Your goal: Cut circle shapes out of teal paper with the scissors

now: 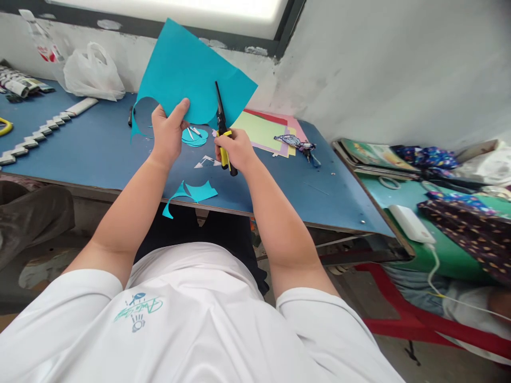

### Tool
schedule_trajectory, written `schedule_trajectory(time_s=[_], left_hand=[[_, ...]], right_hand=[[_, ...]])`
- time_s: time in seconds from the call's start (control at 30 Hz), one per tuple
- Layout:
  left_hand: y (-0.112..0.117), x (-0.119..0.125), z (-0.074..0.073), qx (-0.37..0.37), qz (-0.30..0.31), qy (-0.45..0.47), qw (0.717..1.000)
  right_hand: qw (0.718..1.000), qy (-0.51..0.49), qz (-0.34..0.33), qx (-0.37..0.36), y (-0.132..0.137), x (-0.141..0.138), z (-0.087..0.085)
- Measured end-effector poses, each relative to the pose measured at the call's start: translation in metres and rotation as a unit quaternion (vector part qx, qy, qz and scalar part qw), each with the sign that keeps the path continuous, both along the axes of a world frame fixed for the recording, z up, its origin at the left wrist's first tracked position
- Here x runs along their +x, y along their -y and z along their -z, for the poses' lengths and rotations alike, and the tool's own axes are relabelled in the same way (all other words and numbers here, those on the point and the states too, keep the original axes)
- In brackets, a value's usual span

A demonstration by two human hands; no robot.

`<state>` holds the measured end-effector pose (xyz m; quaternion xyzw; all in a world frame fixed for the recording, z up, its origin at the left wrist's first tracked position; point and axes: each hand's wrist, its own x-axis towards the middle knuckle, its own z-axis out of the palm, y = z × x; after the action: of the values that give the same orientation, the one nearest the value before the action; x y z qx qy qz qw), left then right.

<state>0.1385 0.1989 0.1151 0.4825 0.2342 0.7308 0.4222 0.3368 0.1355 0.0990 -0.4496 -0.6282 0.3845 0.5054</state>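
We hold a teal sheet up over the desk, its lower edge pinched between thumb and fingers of our left hand; a curved notch opens just left of that hand. Our right hand grips the yellow-and-black handles of scissors, whose blades reach the sheet. Between our hands, rounded teal pieces lie on the desk; below them, nearer us, sit teal scraps. Beyond our right hand we see coloured sheets; well left of our left hand, a plastic bag.
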Motion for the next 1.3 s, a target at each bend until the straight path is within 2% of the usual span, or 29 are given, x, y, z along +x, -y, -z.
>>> schedule_trajectory(time_s=[0.27, 0.63, 0.83, 1.07, 1.3], left_hand=[[0.008, -0.003, -0.006, -0.012, 0.005, 0.001, 1.0], [0.01, 0.004, -0.009, -0.004, -0.031, -0.005, 0.999], [0.007, 0.003, -0.008, 0.011, -0.019, 0.025, 0.999], [0.002, -0.004, -0.004, 0.002, 0.006, 0.018, 1.0], [-0.003, 0.001, -0.001, 0.033, -0.032, -0.015, 0.999]], right_hand=[[1.0, 0.02, -0.006, 0.004, 0.004, 0.0, -0.002], [1.0, 0.008, -0.008, -0.012, 0.006, -0.003, -0.004], [1.0, 0.003, -0.011, -0.017, 0.009, -0.007, -0.007], [1.0, 0.003, -0.026, -0.01, 0.008, -0.005, -0.006], [1.0, -0.003, -0.015, -0.004, 0.008, -0.008, -0.003]])
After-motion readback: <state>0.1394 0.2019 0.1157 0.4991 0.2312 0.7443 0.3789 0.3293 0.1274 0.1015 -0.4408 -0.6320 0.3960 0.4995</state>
